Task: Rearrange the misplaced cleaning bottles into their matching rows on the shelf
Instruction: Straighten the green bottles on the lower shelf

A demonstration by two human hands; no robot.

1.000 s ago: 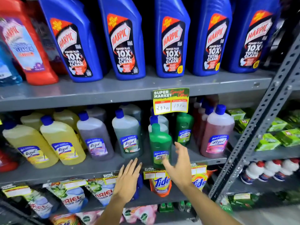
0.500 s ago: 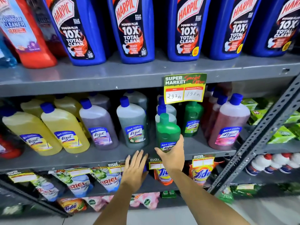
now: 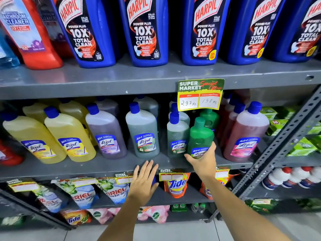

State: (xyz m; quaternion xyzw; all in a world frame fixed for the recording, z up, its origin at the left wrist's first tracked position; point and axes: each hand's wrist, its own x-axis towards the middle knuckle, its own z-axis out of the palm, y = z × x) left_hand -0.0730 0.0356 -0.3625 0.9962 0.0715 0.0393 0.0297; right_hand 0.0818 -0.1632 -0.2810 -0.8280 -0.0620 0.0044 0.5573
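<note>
Grey metal shelf [image 3: 104,164] carries smooth plastic bottles. I see my right hand [image 3: 202,160] wrapped around the opaque green bottle [image 3: 199,136]; left of it, my left hand [image 3: 143,181] is spread flat.

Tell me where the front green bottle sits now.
Middle shelf, right of centre: green bottle under the price tag, between a small grey-green bottle and a pink bottle, right hand gripping it.

right hand [image 3: 202,160] now gripping green bottle [image 3: 199,138], bottle lifted and tilted off shelf

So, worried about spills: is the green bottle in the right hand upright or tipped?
Roughly upright: the green bottle leans slightly, cap on top, right hand gripping its base.
</note>
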